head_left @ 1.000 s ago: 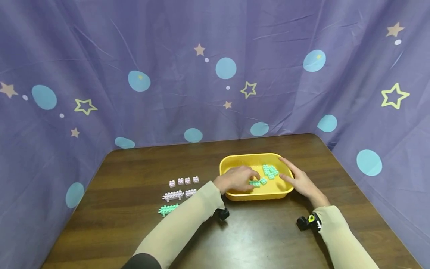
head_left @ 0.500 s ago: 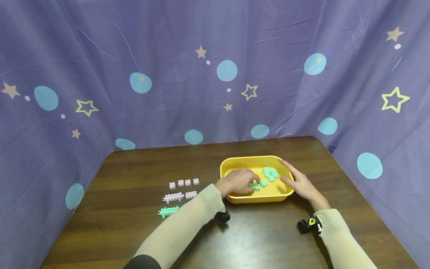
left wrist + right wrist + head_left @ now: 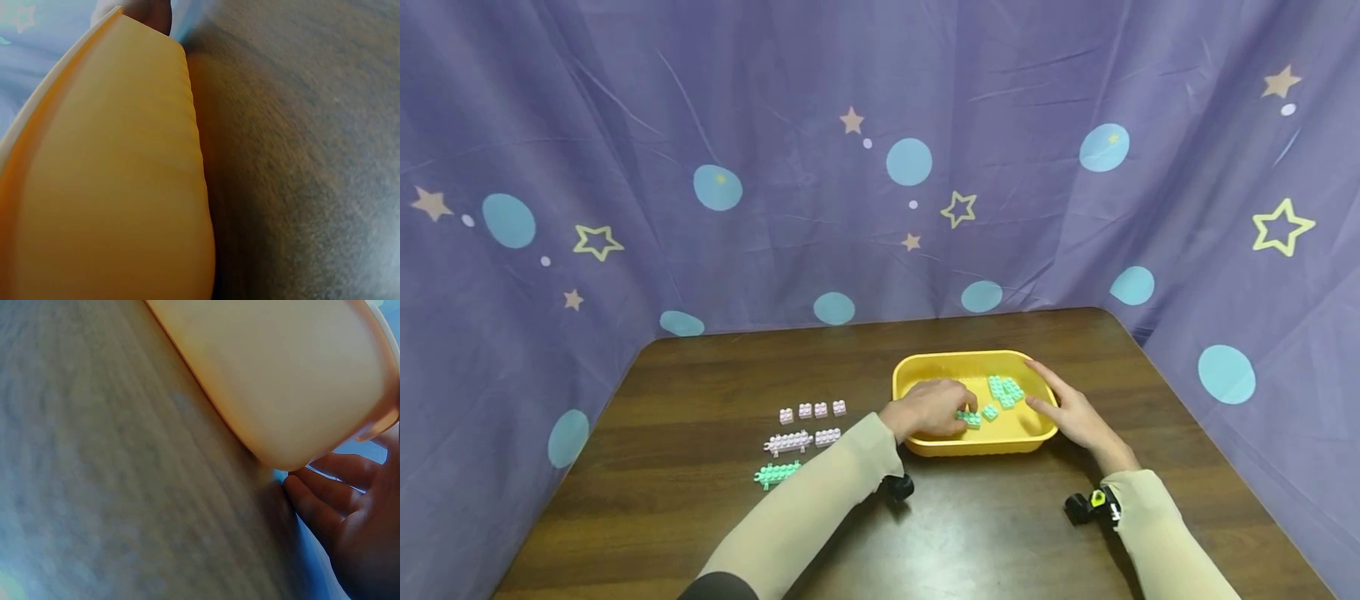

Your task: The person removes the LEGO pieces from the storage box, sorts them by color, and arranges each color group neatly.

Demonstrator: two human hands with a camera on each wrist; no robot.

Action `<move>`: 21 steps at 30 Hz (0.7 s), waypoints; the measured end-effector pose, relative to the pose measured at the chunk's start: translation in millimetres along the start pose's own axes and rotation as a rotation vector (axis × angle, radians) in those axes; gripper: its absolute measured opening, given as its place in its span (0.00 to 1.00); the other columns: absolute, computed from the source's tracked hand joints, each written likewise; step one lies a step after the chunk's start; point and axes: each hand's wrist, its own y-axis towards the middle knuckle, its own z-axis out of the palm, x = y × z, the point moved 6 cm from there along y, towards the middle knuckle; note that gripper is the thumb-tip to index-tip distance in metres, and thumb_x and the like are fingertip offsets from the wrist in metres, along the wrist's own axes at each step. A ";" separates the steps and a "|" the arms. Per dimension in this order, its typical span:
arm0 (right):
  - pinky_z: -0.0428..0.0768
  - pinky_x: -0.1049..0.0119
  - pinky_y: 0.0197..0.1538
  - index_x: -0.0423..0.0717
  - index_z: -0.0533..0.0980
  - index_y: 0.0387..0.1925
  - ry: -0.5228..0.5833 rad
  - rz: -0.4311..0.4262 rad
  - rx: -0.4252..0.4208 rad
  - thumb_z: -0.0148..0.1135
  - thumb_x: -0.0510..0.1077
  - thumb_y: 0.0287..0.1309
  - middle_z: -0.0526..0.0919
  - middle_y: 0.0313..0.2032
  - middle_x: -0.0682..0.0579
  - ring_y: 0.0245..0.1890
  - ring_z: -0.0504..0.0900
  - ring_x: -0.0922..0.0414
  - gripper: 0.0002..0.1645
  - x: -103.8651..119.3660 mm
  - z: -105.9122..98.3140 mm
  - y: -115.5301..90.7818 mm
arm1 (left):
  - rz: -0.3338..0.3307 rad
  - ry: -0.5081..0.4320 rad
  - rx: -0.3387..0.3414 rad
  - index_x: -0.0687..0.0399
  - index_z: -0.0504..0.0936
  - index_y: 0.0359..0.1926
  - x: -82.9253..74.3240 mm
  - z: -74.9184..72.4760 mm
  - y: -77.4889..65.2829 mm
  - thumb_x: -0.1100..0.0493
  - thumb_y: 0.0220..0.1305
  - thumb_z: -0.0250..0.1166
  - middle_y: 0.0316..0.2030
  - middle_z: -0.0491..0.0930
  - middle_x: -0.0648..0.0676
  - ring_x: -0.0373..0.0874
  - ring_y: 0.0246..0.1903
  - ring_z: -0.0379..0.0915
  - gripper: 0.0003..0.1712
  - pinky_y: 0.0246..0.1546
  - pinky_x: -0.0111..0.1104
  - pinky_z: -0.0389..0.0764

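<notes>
Inside the yellow tray [image 3: 973, 446], my left hand [image 3: 934, 407] has its thumb and curled finger around a mint-green toy brick [image 3: 973, 419], partly hidden by the hand. A small green brick [image 3: 990, 412] lies just right of it, and a cluster of green bricks [image 3: 1006, 392] lies farther back. My right hand [image 3: 1075, 414] holds the tray's right end, thumb over the rim and other fingers along the outside. The right wrist view shows these fingers [image 3: 319, 500] against the outer wall. The left wrist view shows mostly the tray's outer wall [image 3: 119, 162].
Left of the tray, several small pale pink bricks [image 3: 806, 411] stand in a row on the wooden table [image 3: 715, 375]. Nearer are a pale lilac piece with side clips [image 3: 788, 442], a pale pink brick [image 3: 828, 437] and a green clipped piece [image 3: 777, 474]. A purple curtain [image 3: 775, 167] surrounds the table.
The whole view has shifted slightly downward. Both hands keep their places at the tray, with barely any movement of the left fingers around the green brick.
</notes>
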 end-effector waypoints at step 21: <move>0.61 0.37 0.63 0.54 0.56 0.74 0.011 -0.012 0.002 0.58 0.50 0.66 0.59 0.72 0.38 0.68 0.61 0.37 0.39 4.4 -0.5 -1.5 | 0.013 0.008 -0.040 0.39 0.83 0.49 -8.5 -21.0 -14.3 0.51 0.61 0.65 0.42 0.81 0.40 0.34 0.39 0.75 0.15 0.37 0.28 0.75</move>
